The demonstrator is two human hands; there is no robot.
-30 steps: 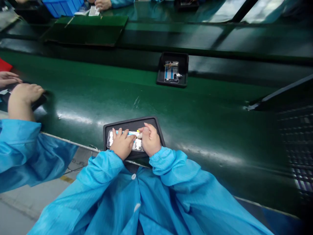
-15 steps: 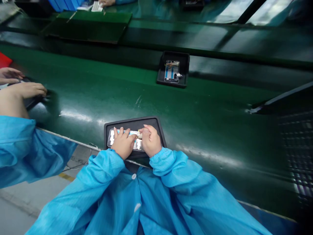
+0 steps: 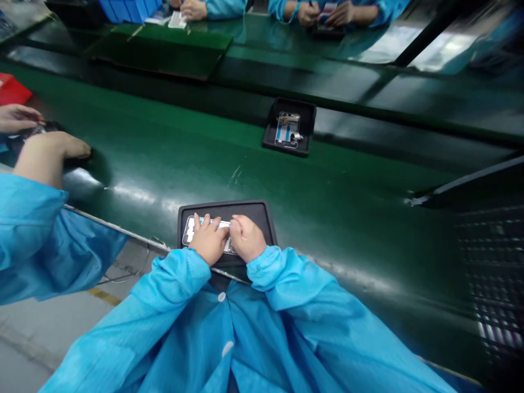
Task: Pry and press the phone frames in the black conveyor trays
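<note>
Two hands (image 3: 67, 144) of a co-worker are at far left over something dark on the green desk (image 3: 164, 158). Near the edge, an opened phone (image 3: 189, 231) lies in a black tray (image 3: 251, 208). The left hand (image 3: 208, 240) rests on it, grip apart, fingers spread. Just beside, the right hand (image 3: 247, 238) keeps its grip together over the phone's right end; whether it holds anything, I cannot tell. Farther right, a second phone (image 3: 285, 134) lies in a second tray (image 3: 269, 136).
</note>
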